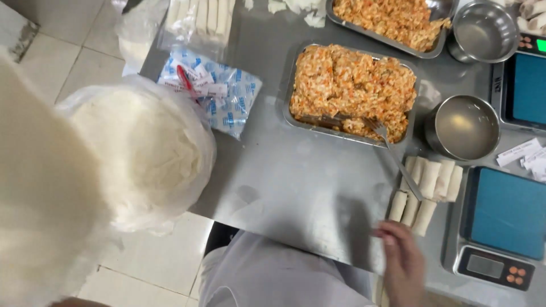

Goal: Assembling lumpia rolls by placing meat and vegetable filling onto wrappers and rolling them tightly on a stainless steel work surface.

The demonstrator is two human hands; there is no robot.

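Note:
My right hand (401, 264) hovers at the front edge of the steel table (296, 187), fingers loose and holding nothing. Just beyond it lie several rolled white spring rolls (426, 190). A fork (393, 154) leans with its tines in a metal tray of orange filling (352, 88) and its handle across the rolls. A stack of round white wrappers in a clear plastic bag (136, 150) sits on the table's left corner. A big blurred white sheet (40, 187) fills the left edge close to the camera. My left hand does not show.
A second tray of filling (392, 20) stands at the back. Two steel bowls (463, 128) (483, 28) sit right of the trays. Two blue-topped scales (506, 213) (529, 85) line the right edge. A blue-and-white plastic packet (213, 94) lies behind the wrappers. Tiled floor (159, 256) lies below.

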